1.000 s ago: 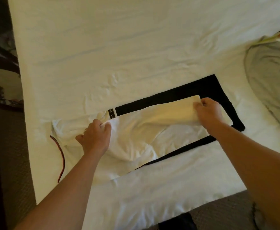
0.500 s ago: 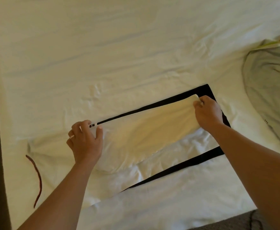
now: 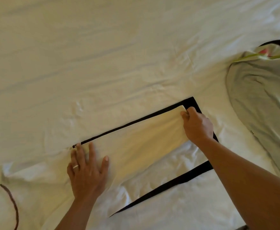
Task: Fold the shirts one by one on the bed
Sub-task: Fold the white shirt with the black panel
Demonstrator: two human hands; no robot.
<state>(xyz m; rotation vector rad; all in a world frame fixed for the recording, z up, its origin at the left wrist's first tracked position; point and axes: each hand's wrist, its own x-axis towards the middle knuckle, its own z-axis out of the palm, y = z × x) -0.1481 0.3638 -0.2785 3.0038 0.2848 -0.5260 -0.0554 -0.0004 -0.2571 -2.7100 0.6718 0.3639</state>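
White shirt (image 3: 136, 146) on bed (image 3: 102, 55), long axis left-low to right-high. My left hand (image 3: 87, 170) spread flat on its left end; right hand (image 3: 197, 125) pinches far-right corner, nearer black board (image 3: 192, 102).

Matt, creased white cloth shirt (image 3: 136, 146) lies on a wrinkled cotton-like bedsheet (image 3: 102, 55).

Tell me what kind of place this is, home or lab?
Probably a bedroom, so home or hotel rather than lab. A wide bed with a rumpled white sheet fills the view, a white shirt is mid-fold on it, and a grey garment lies beside it.
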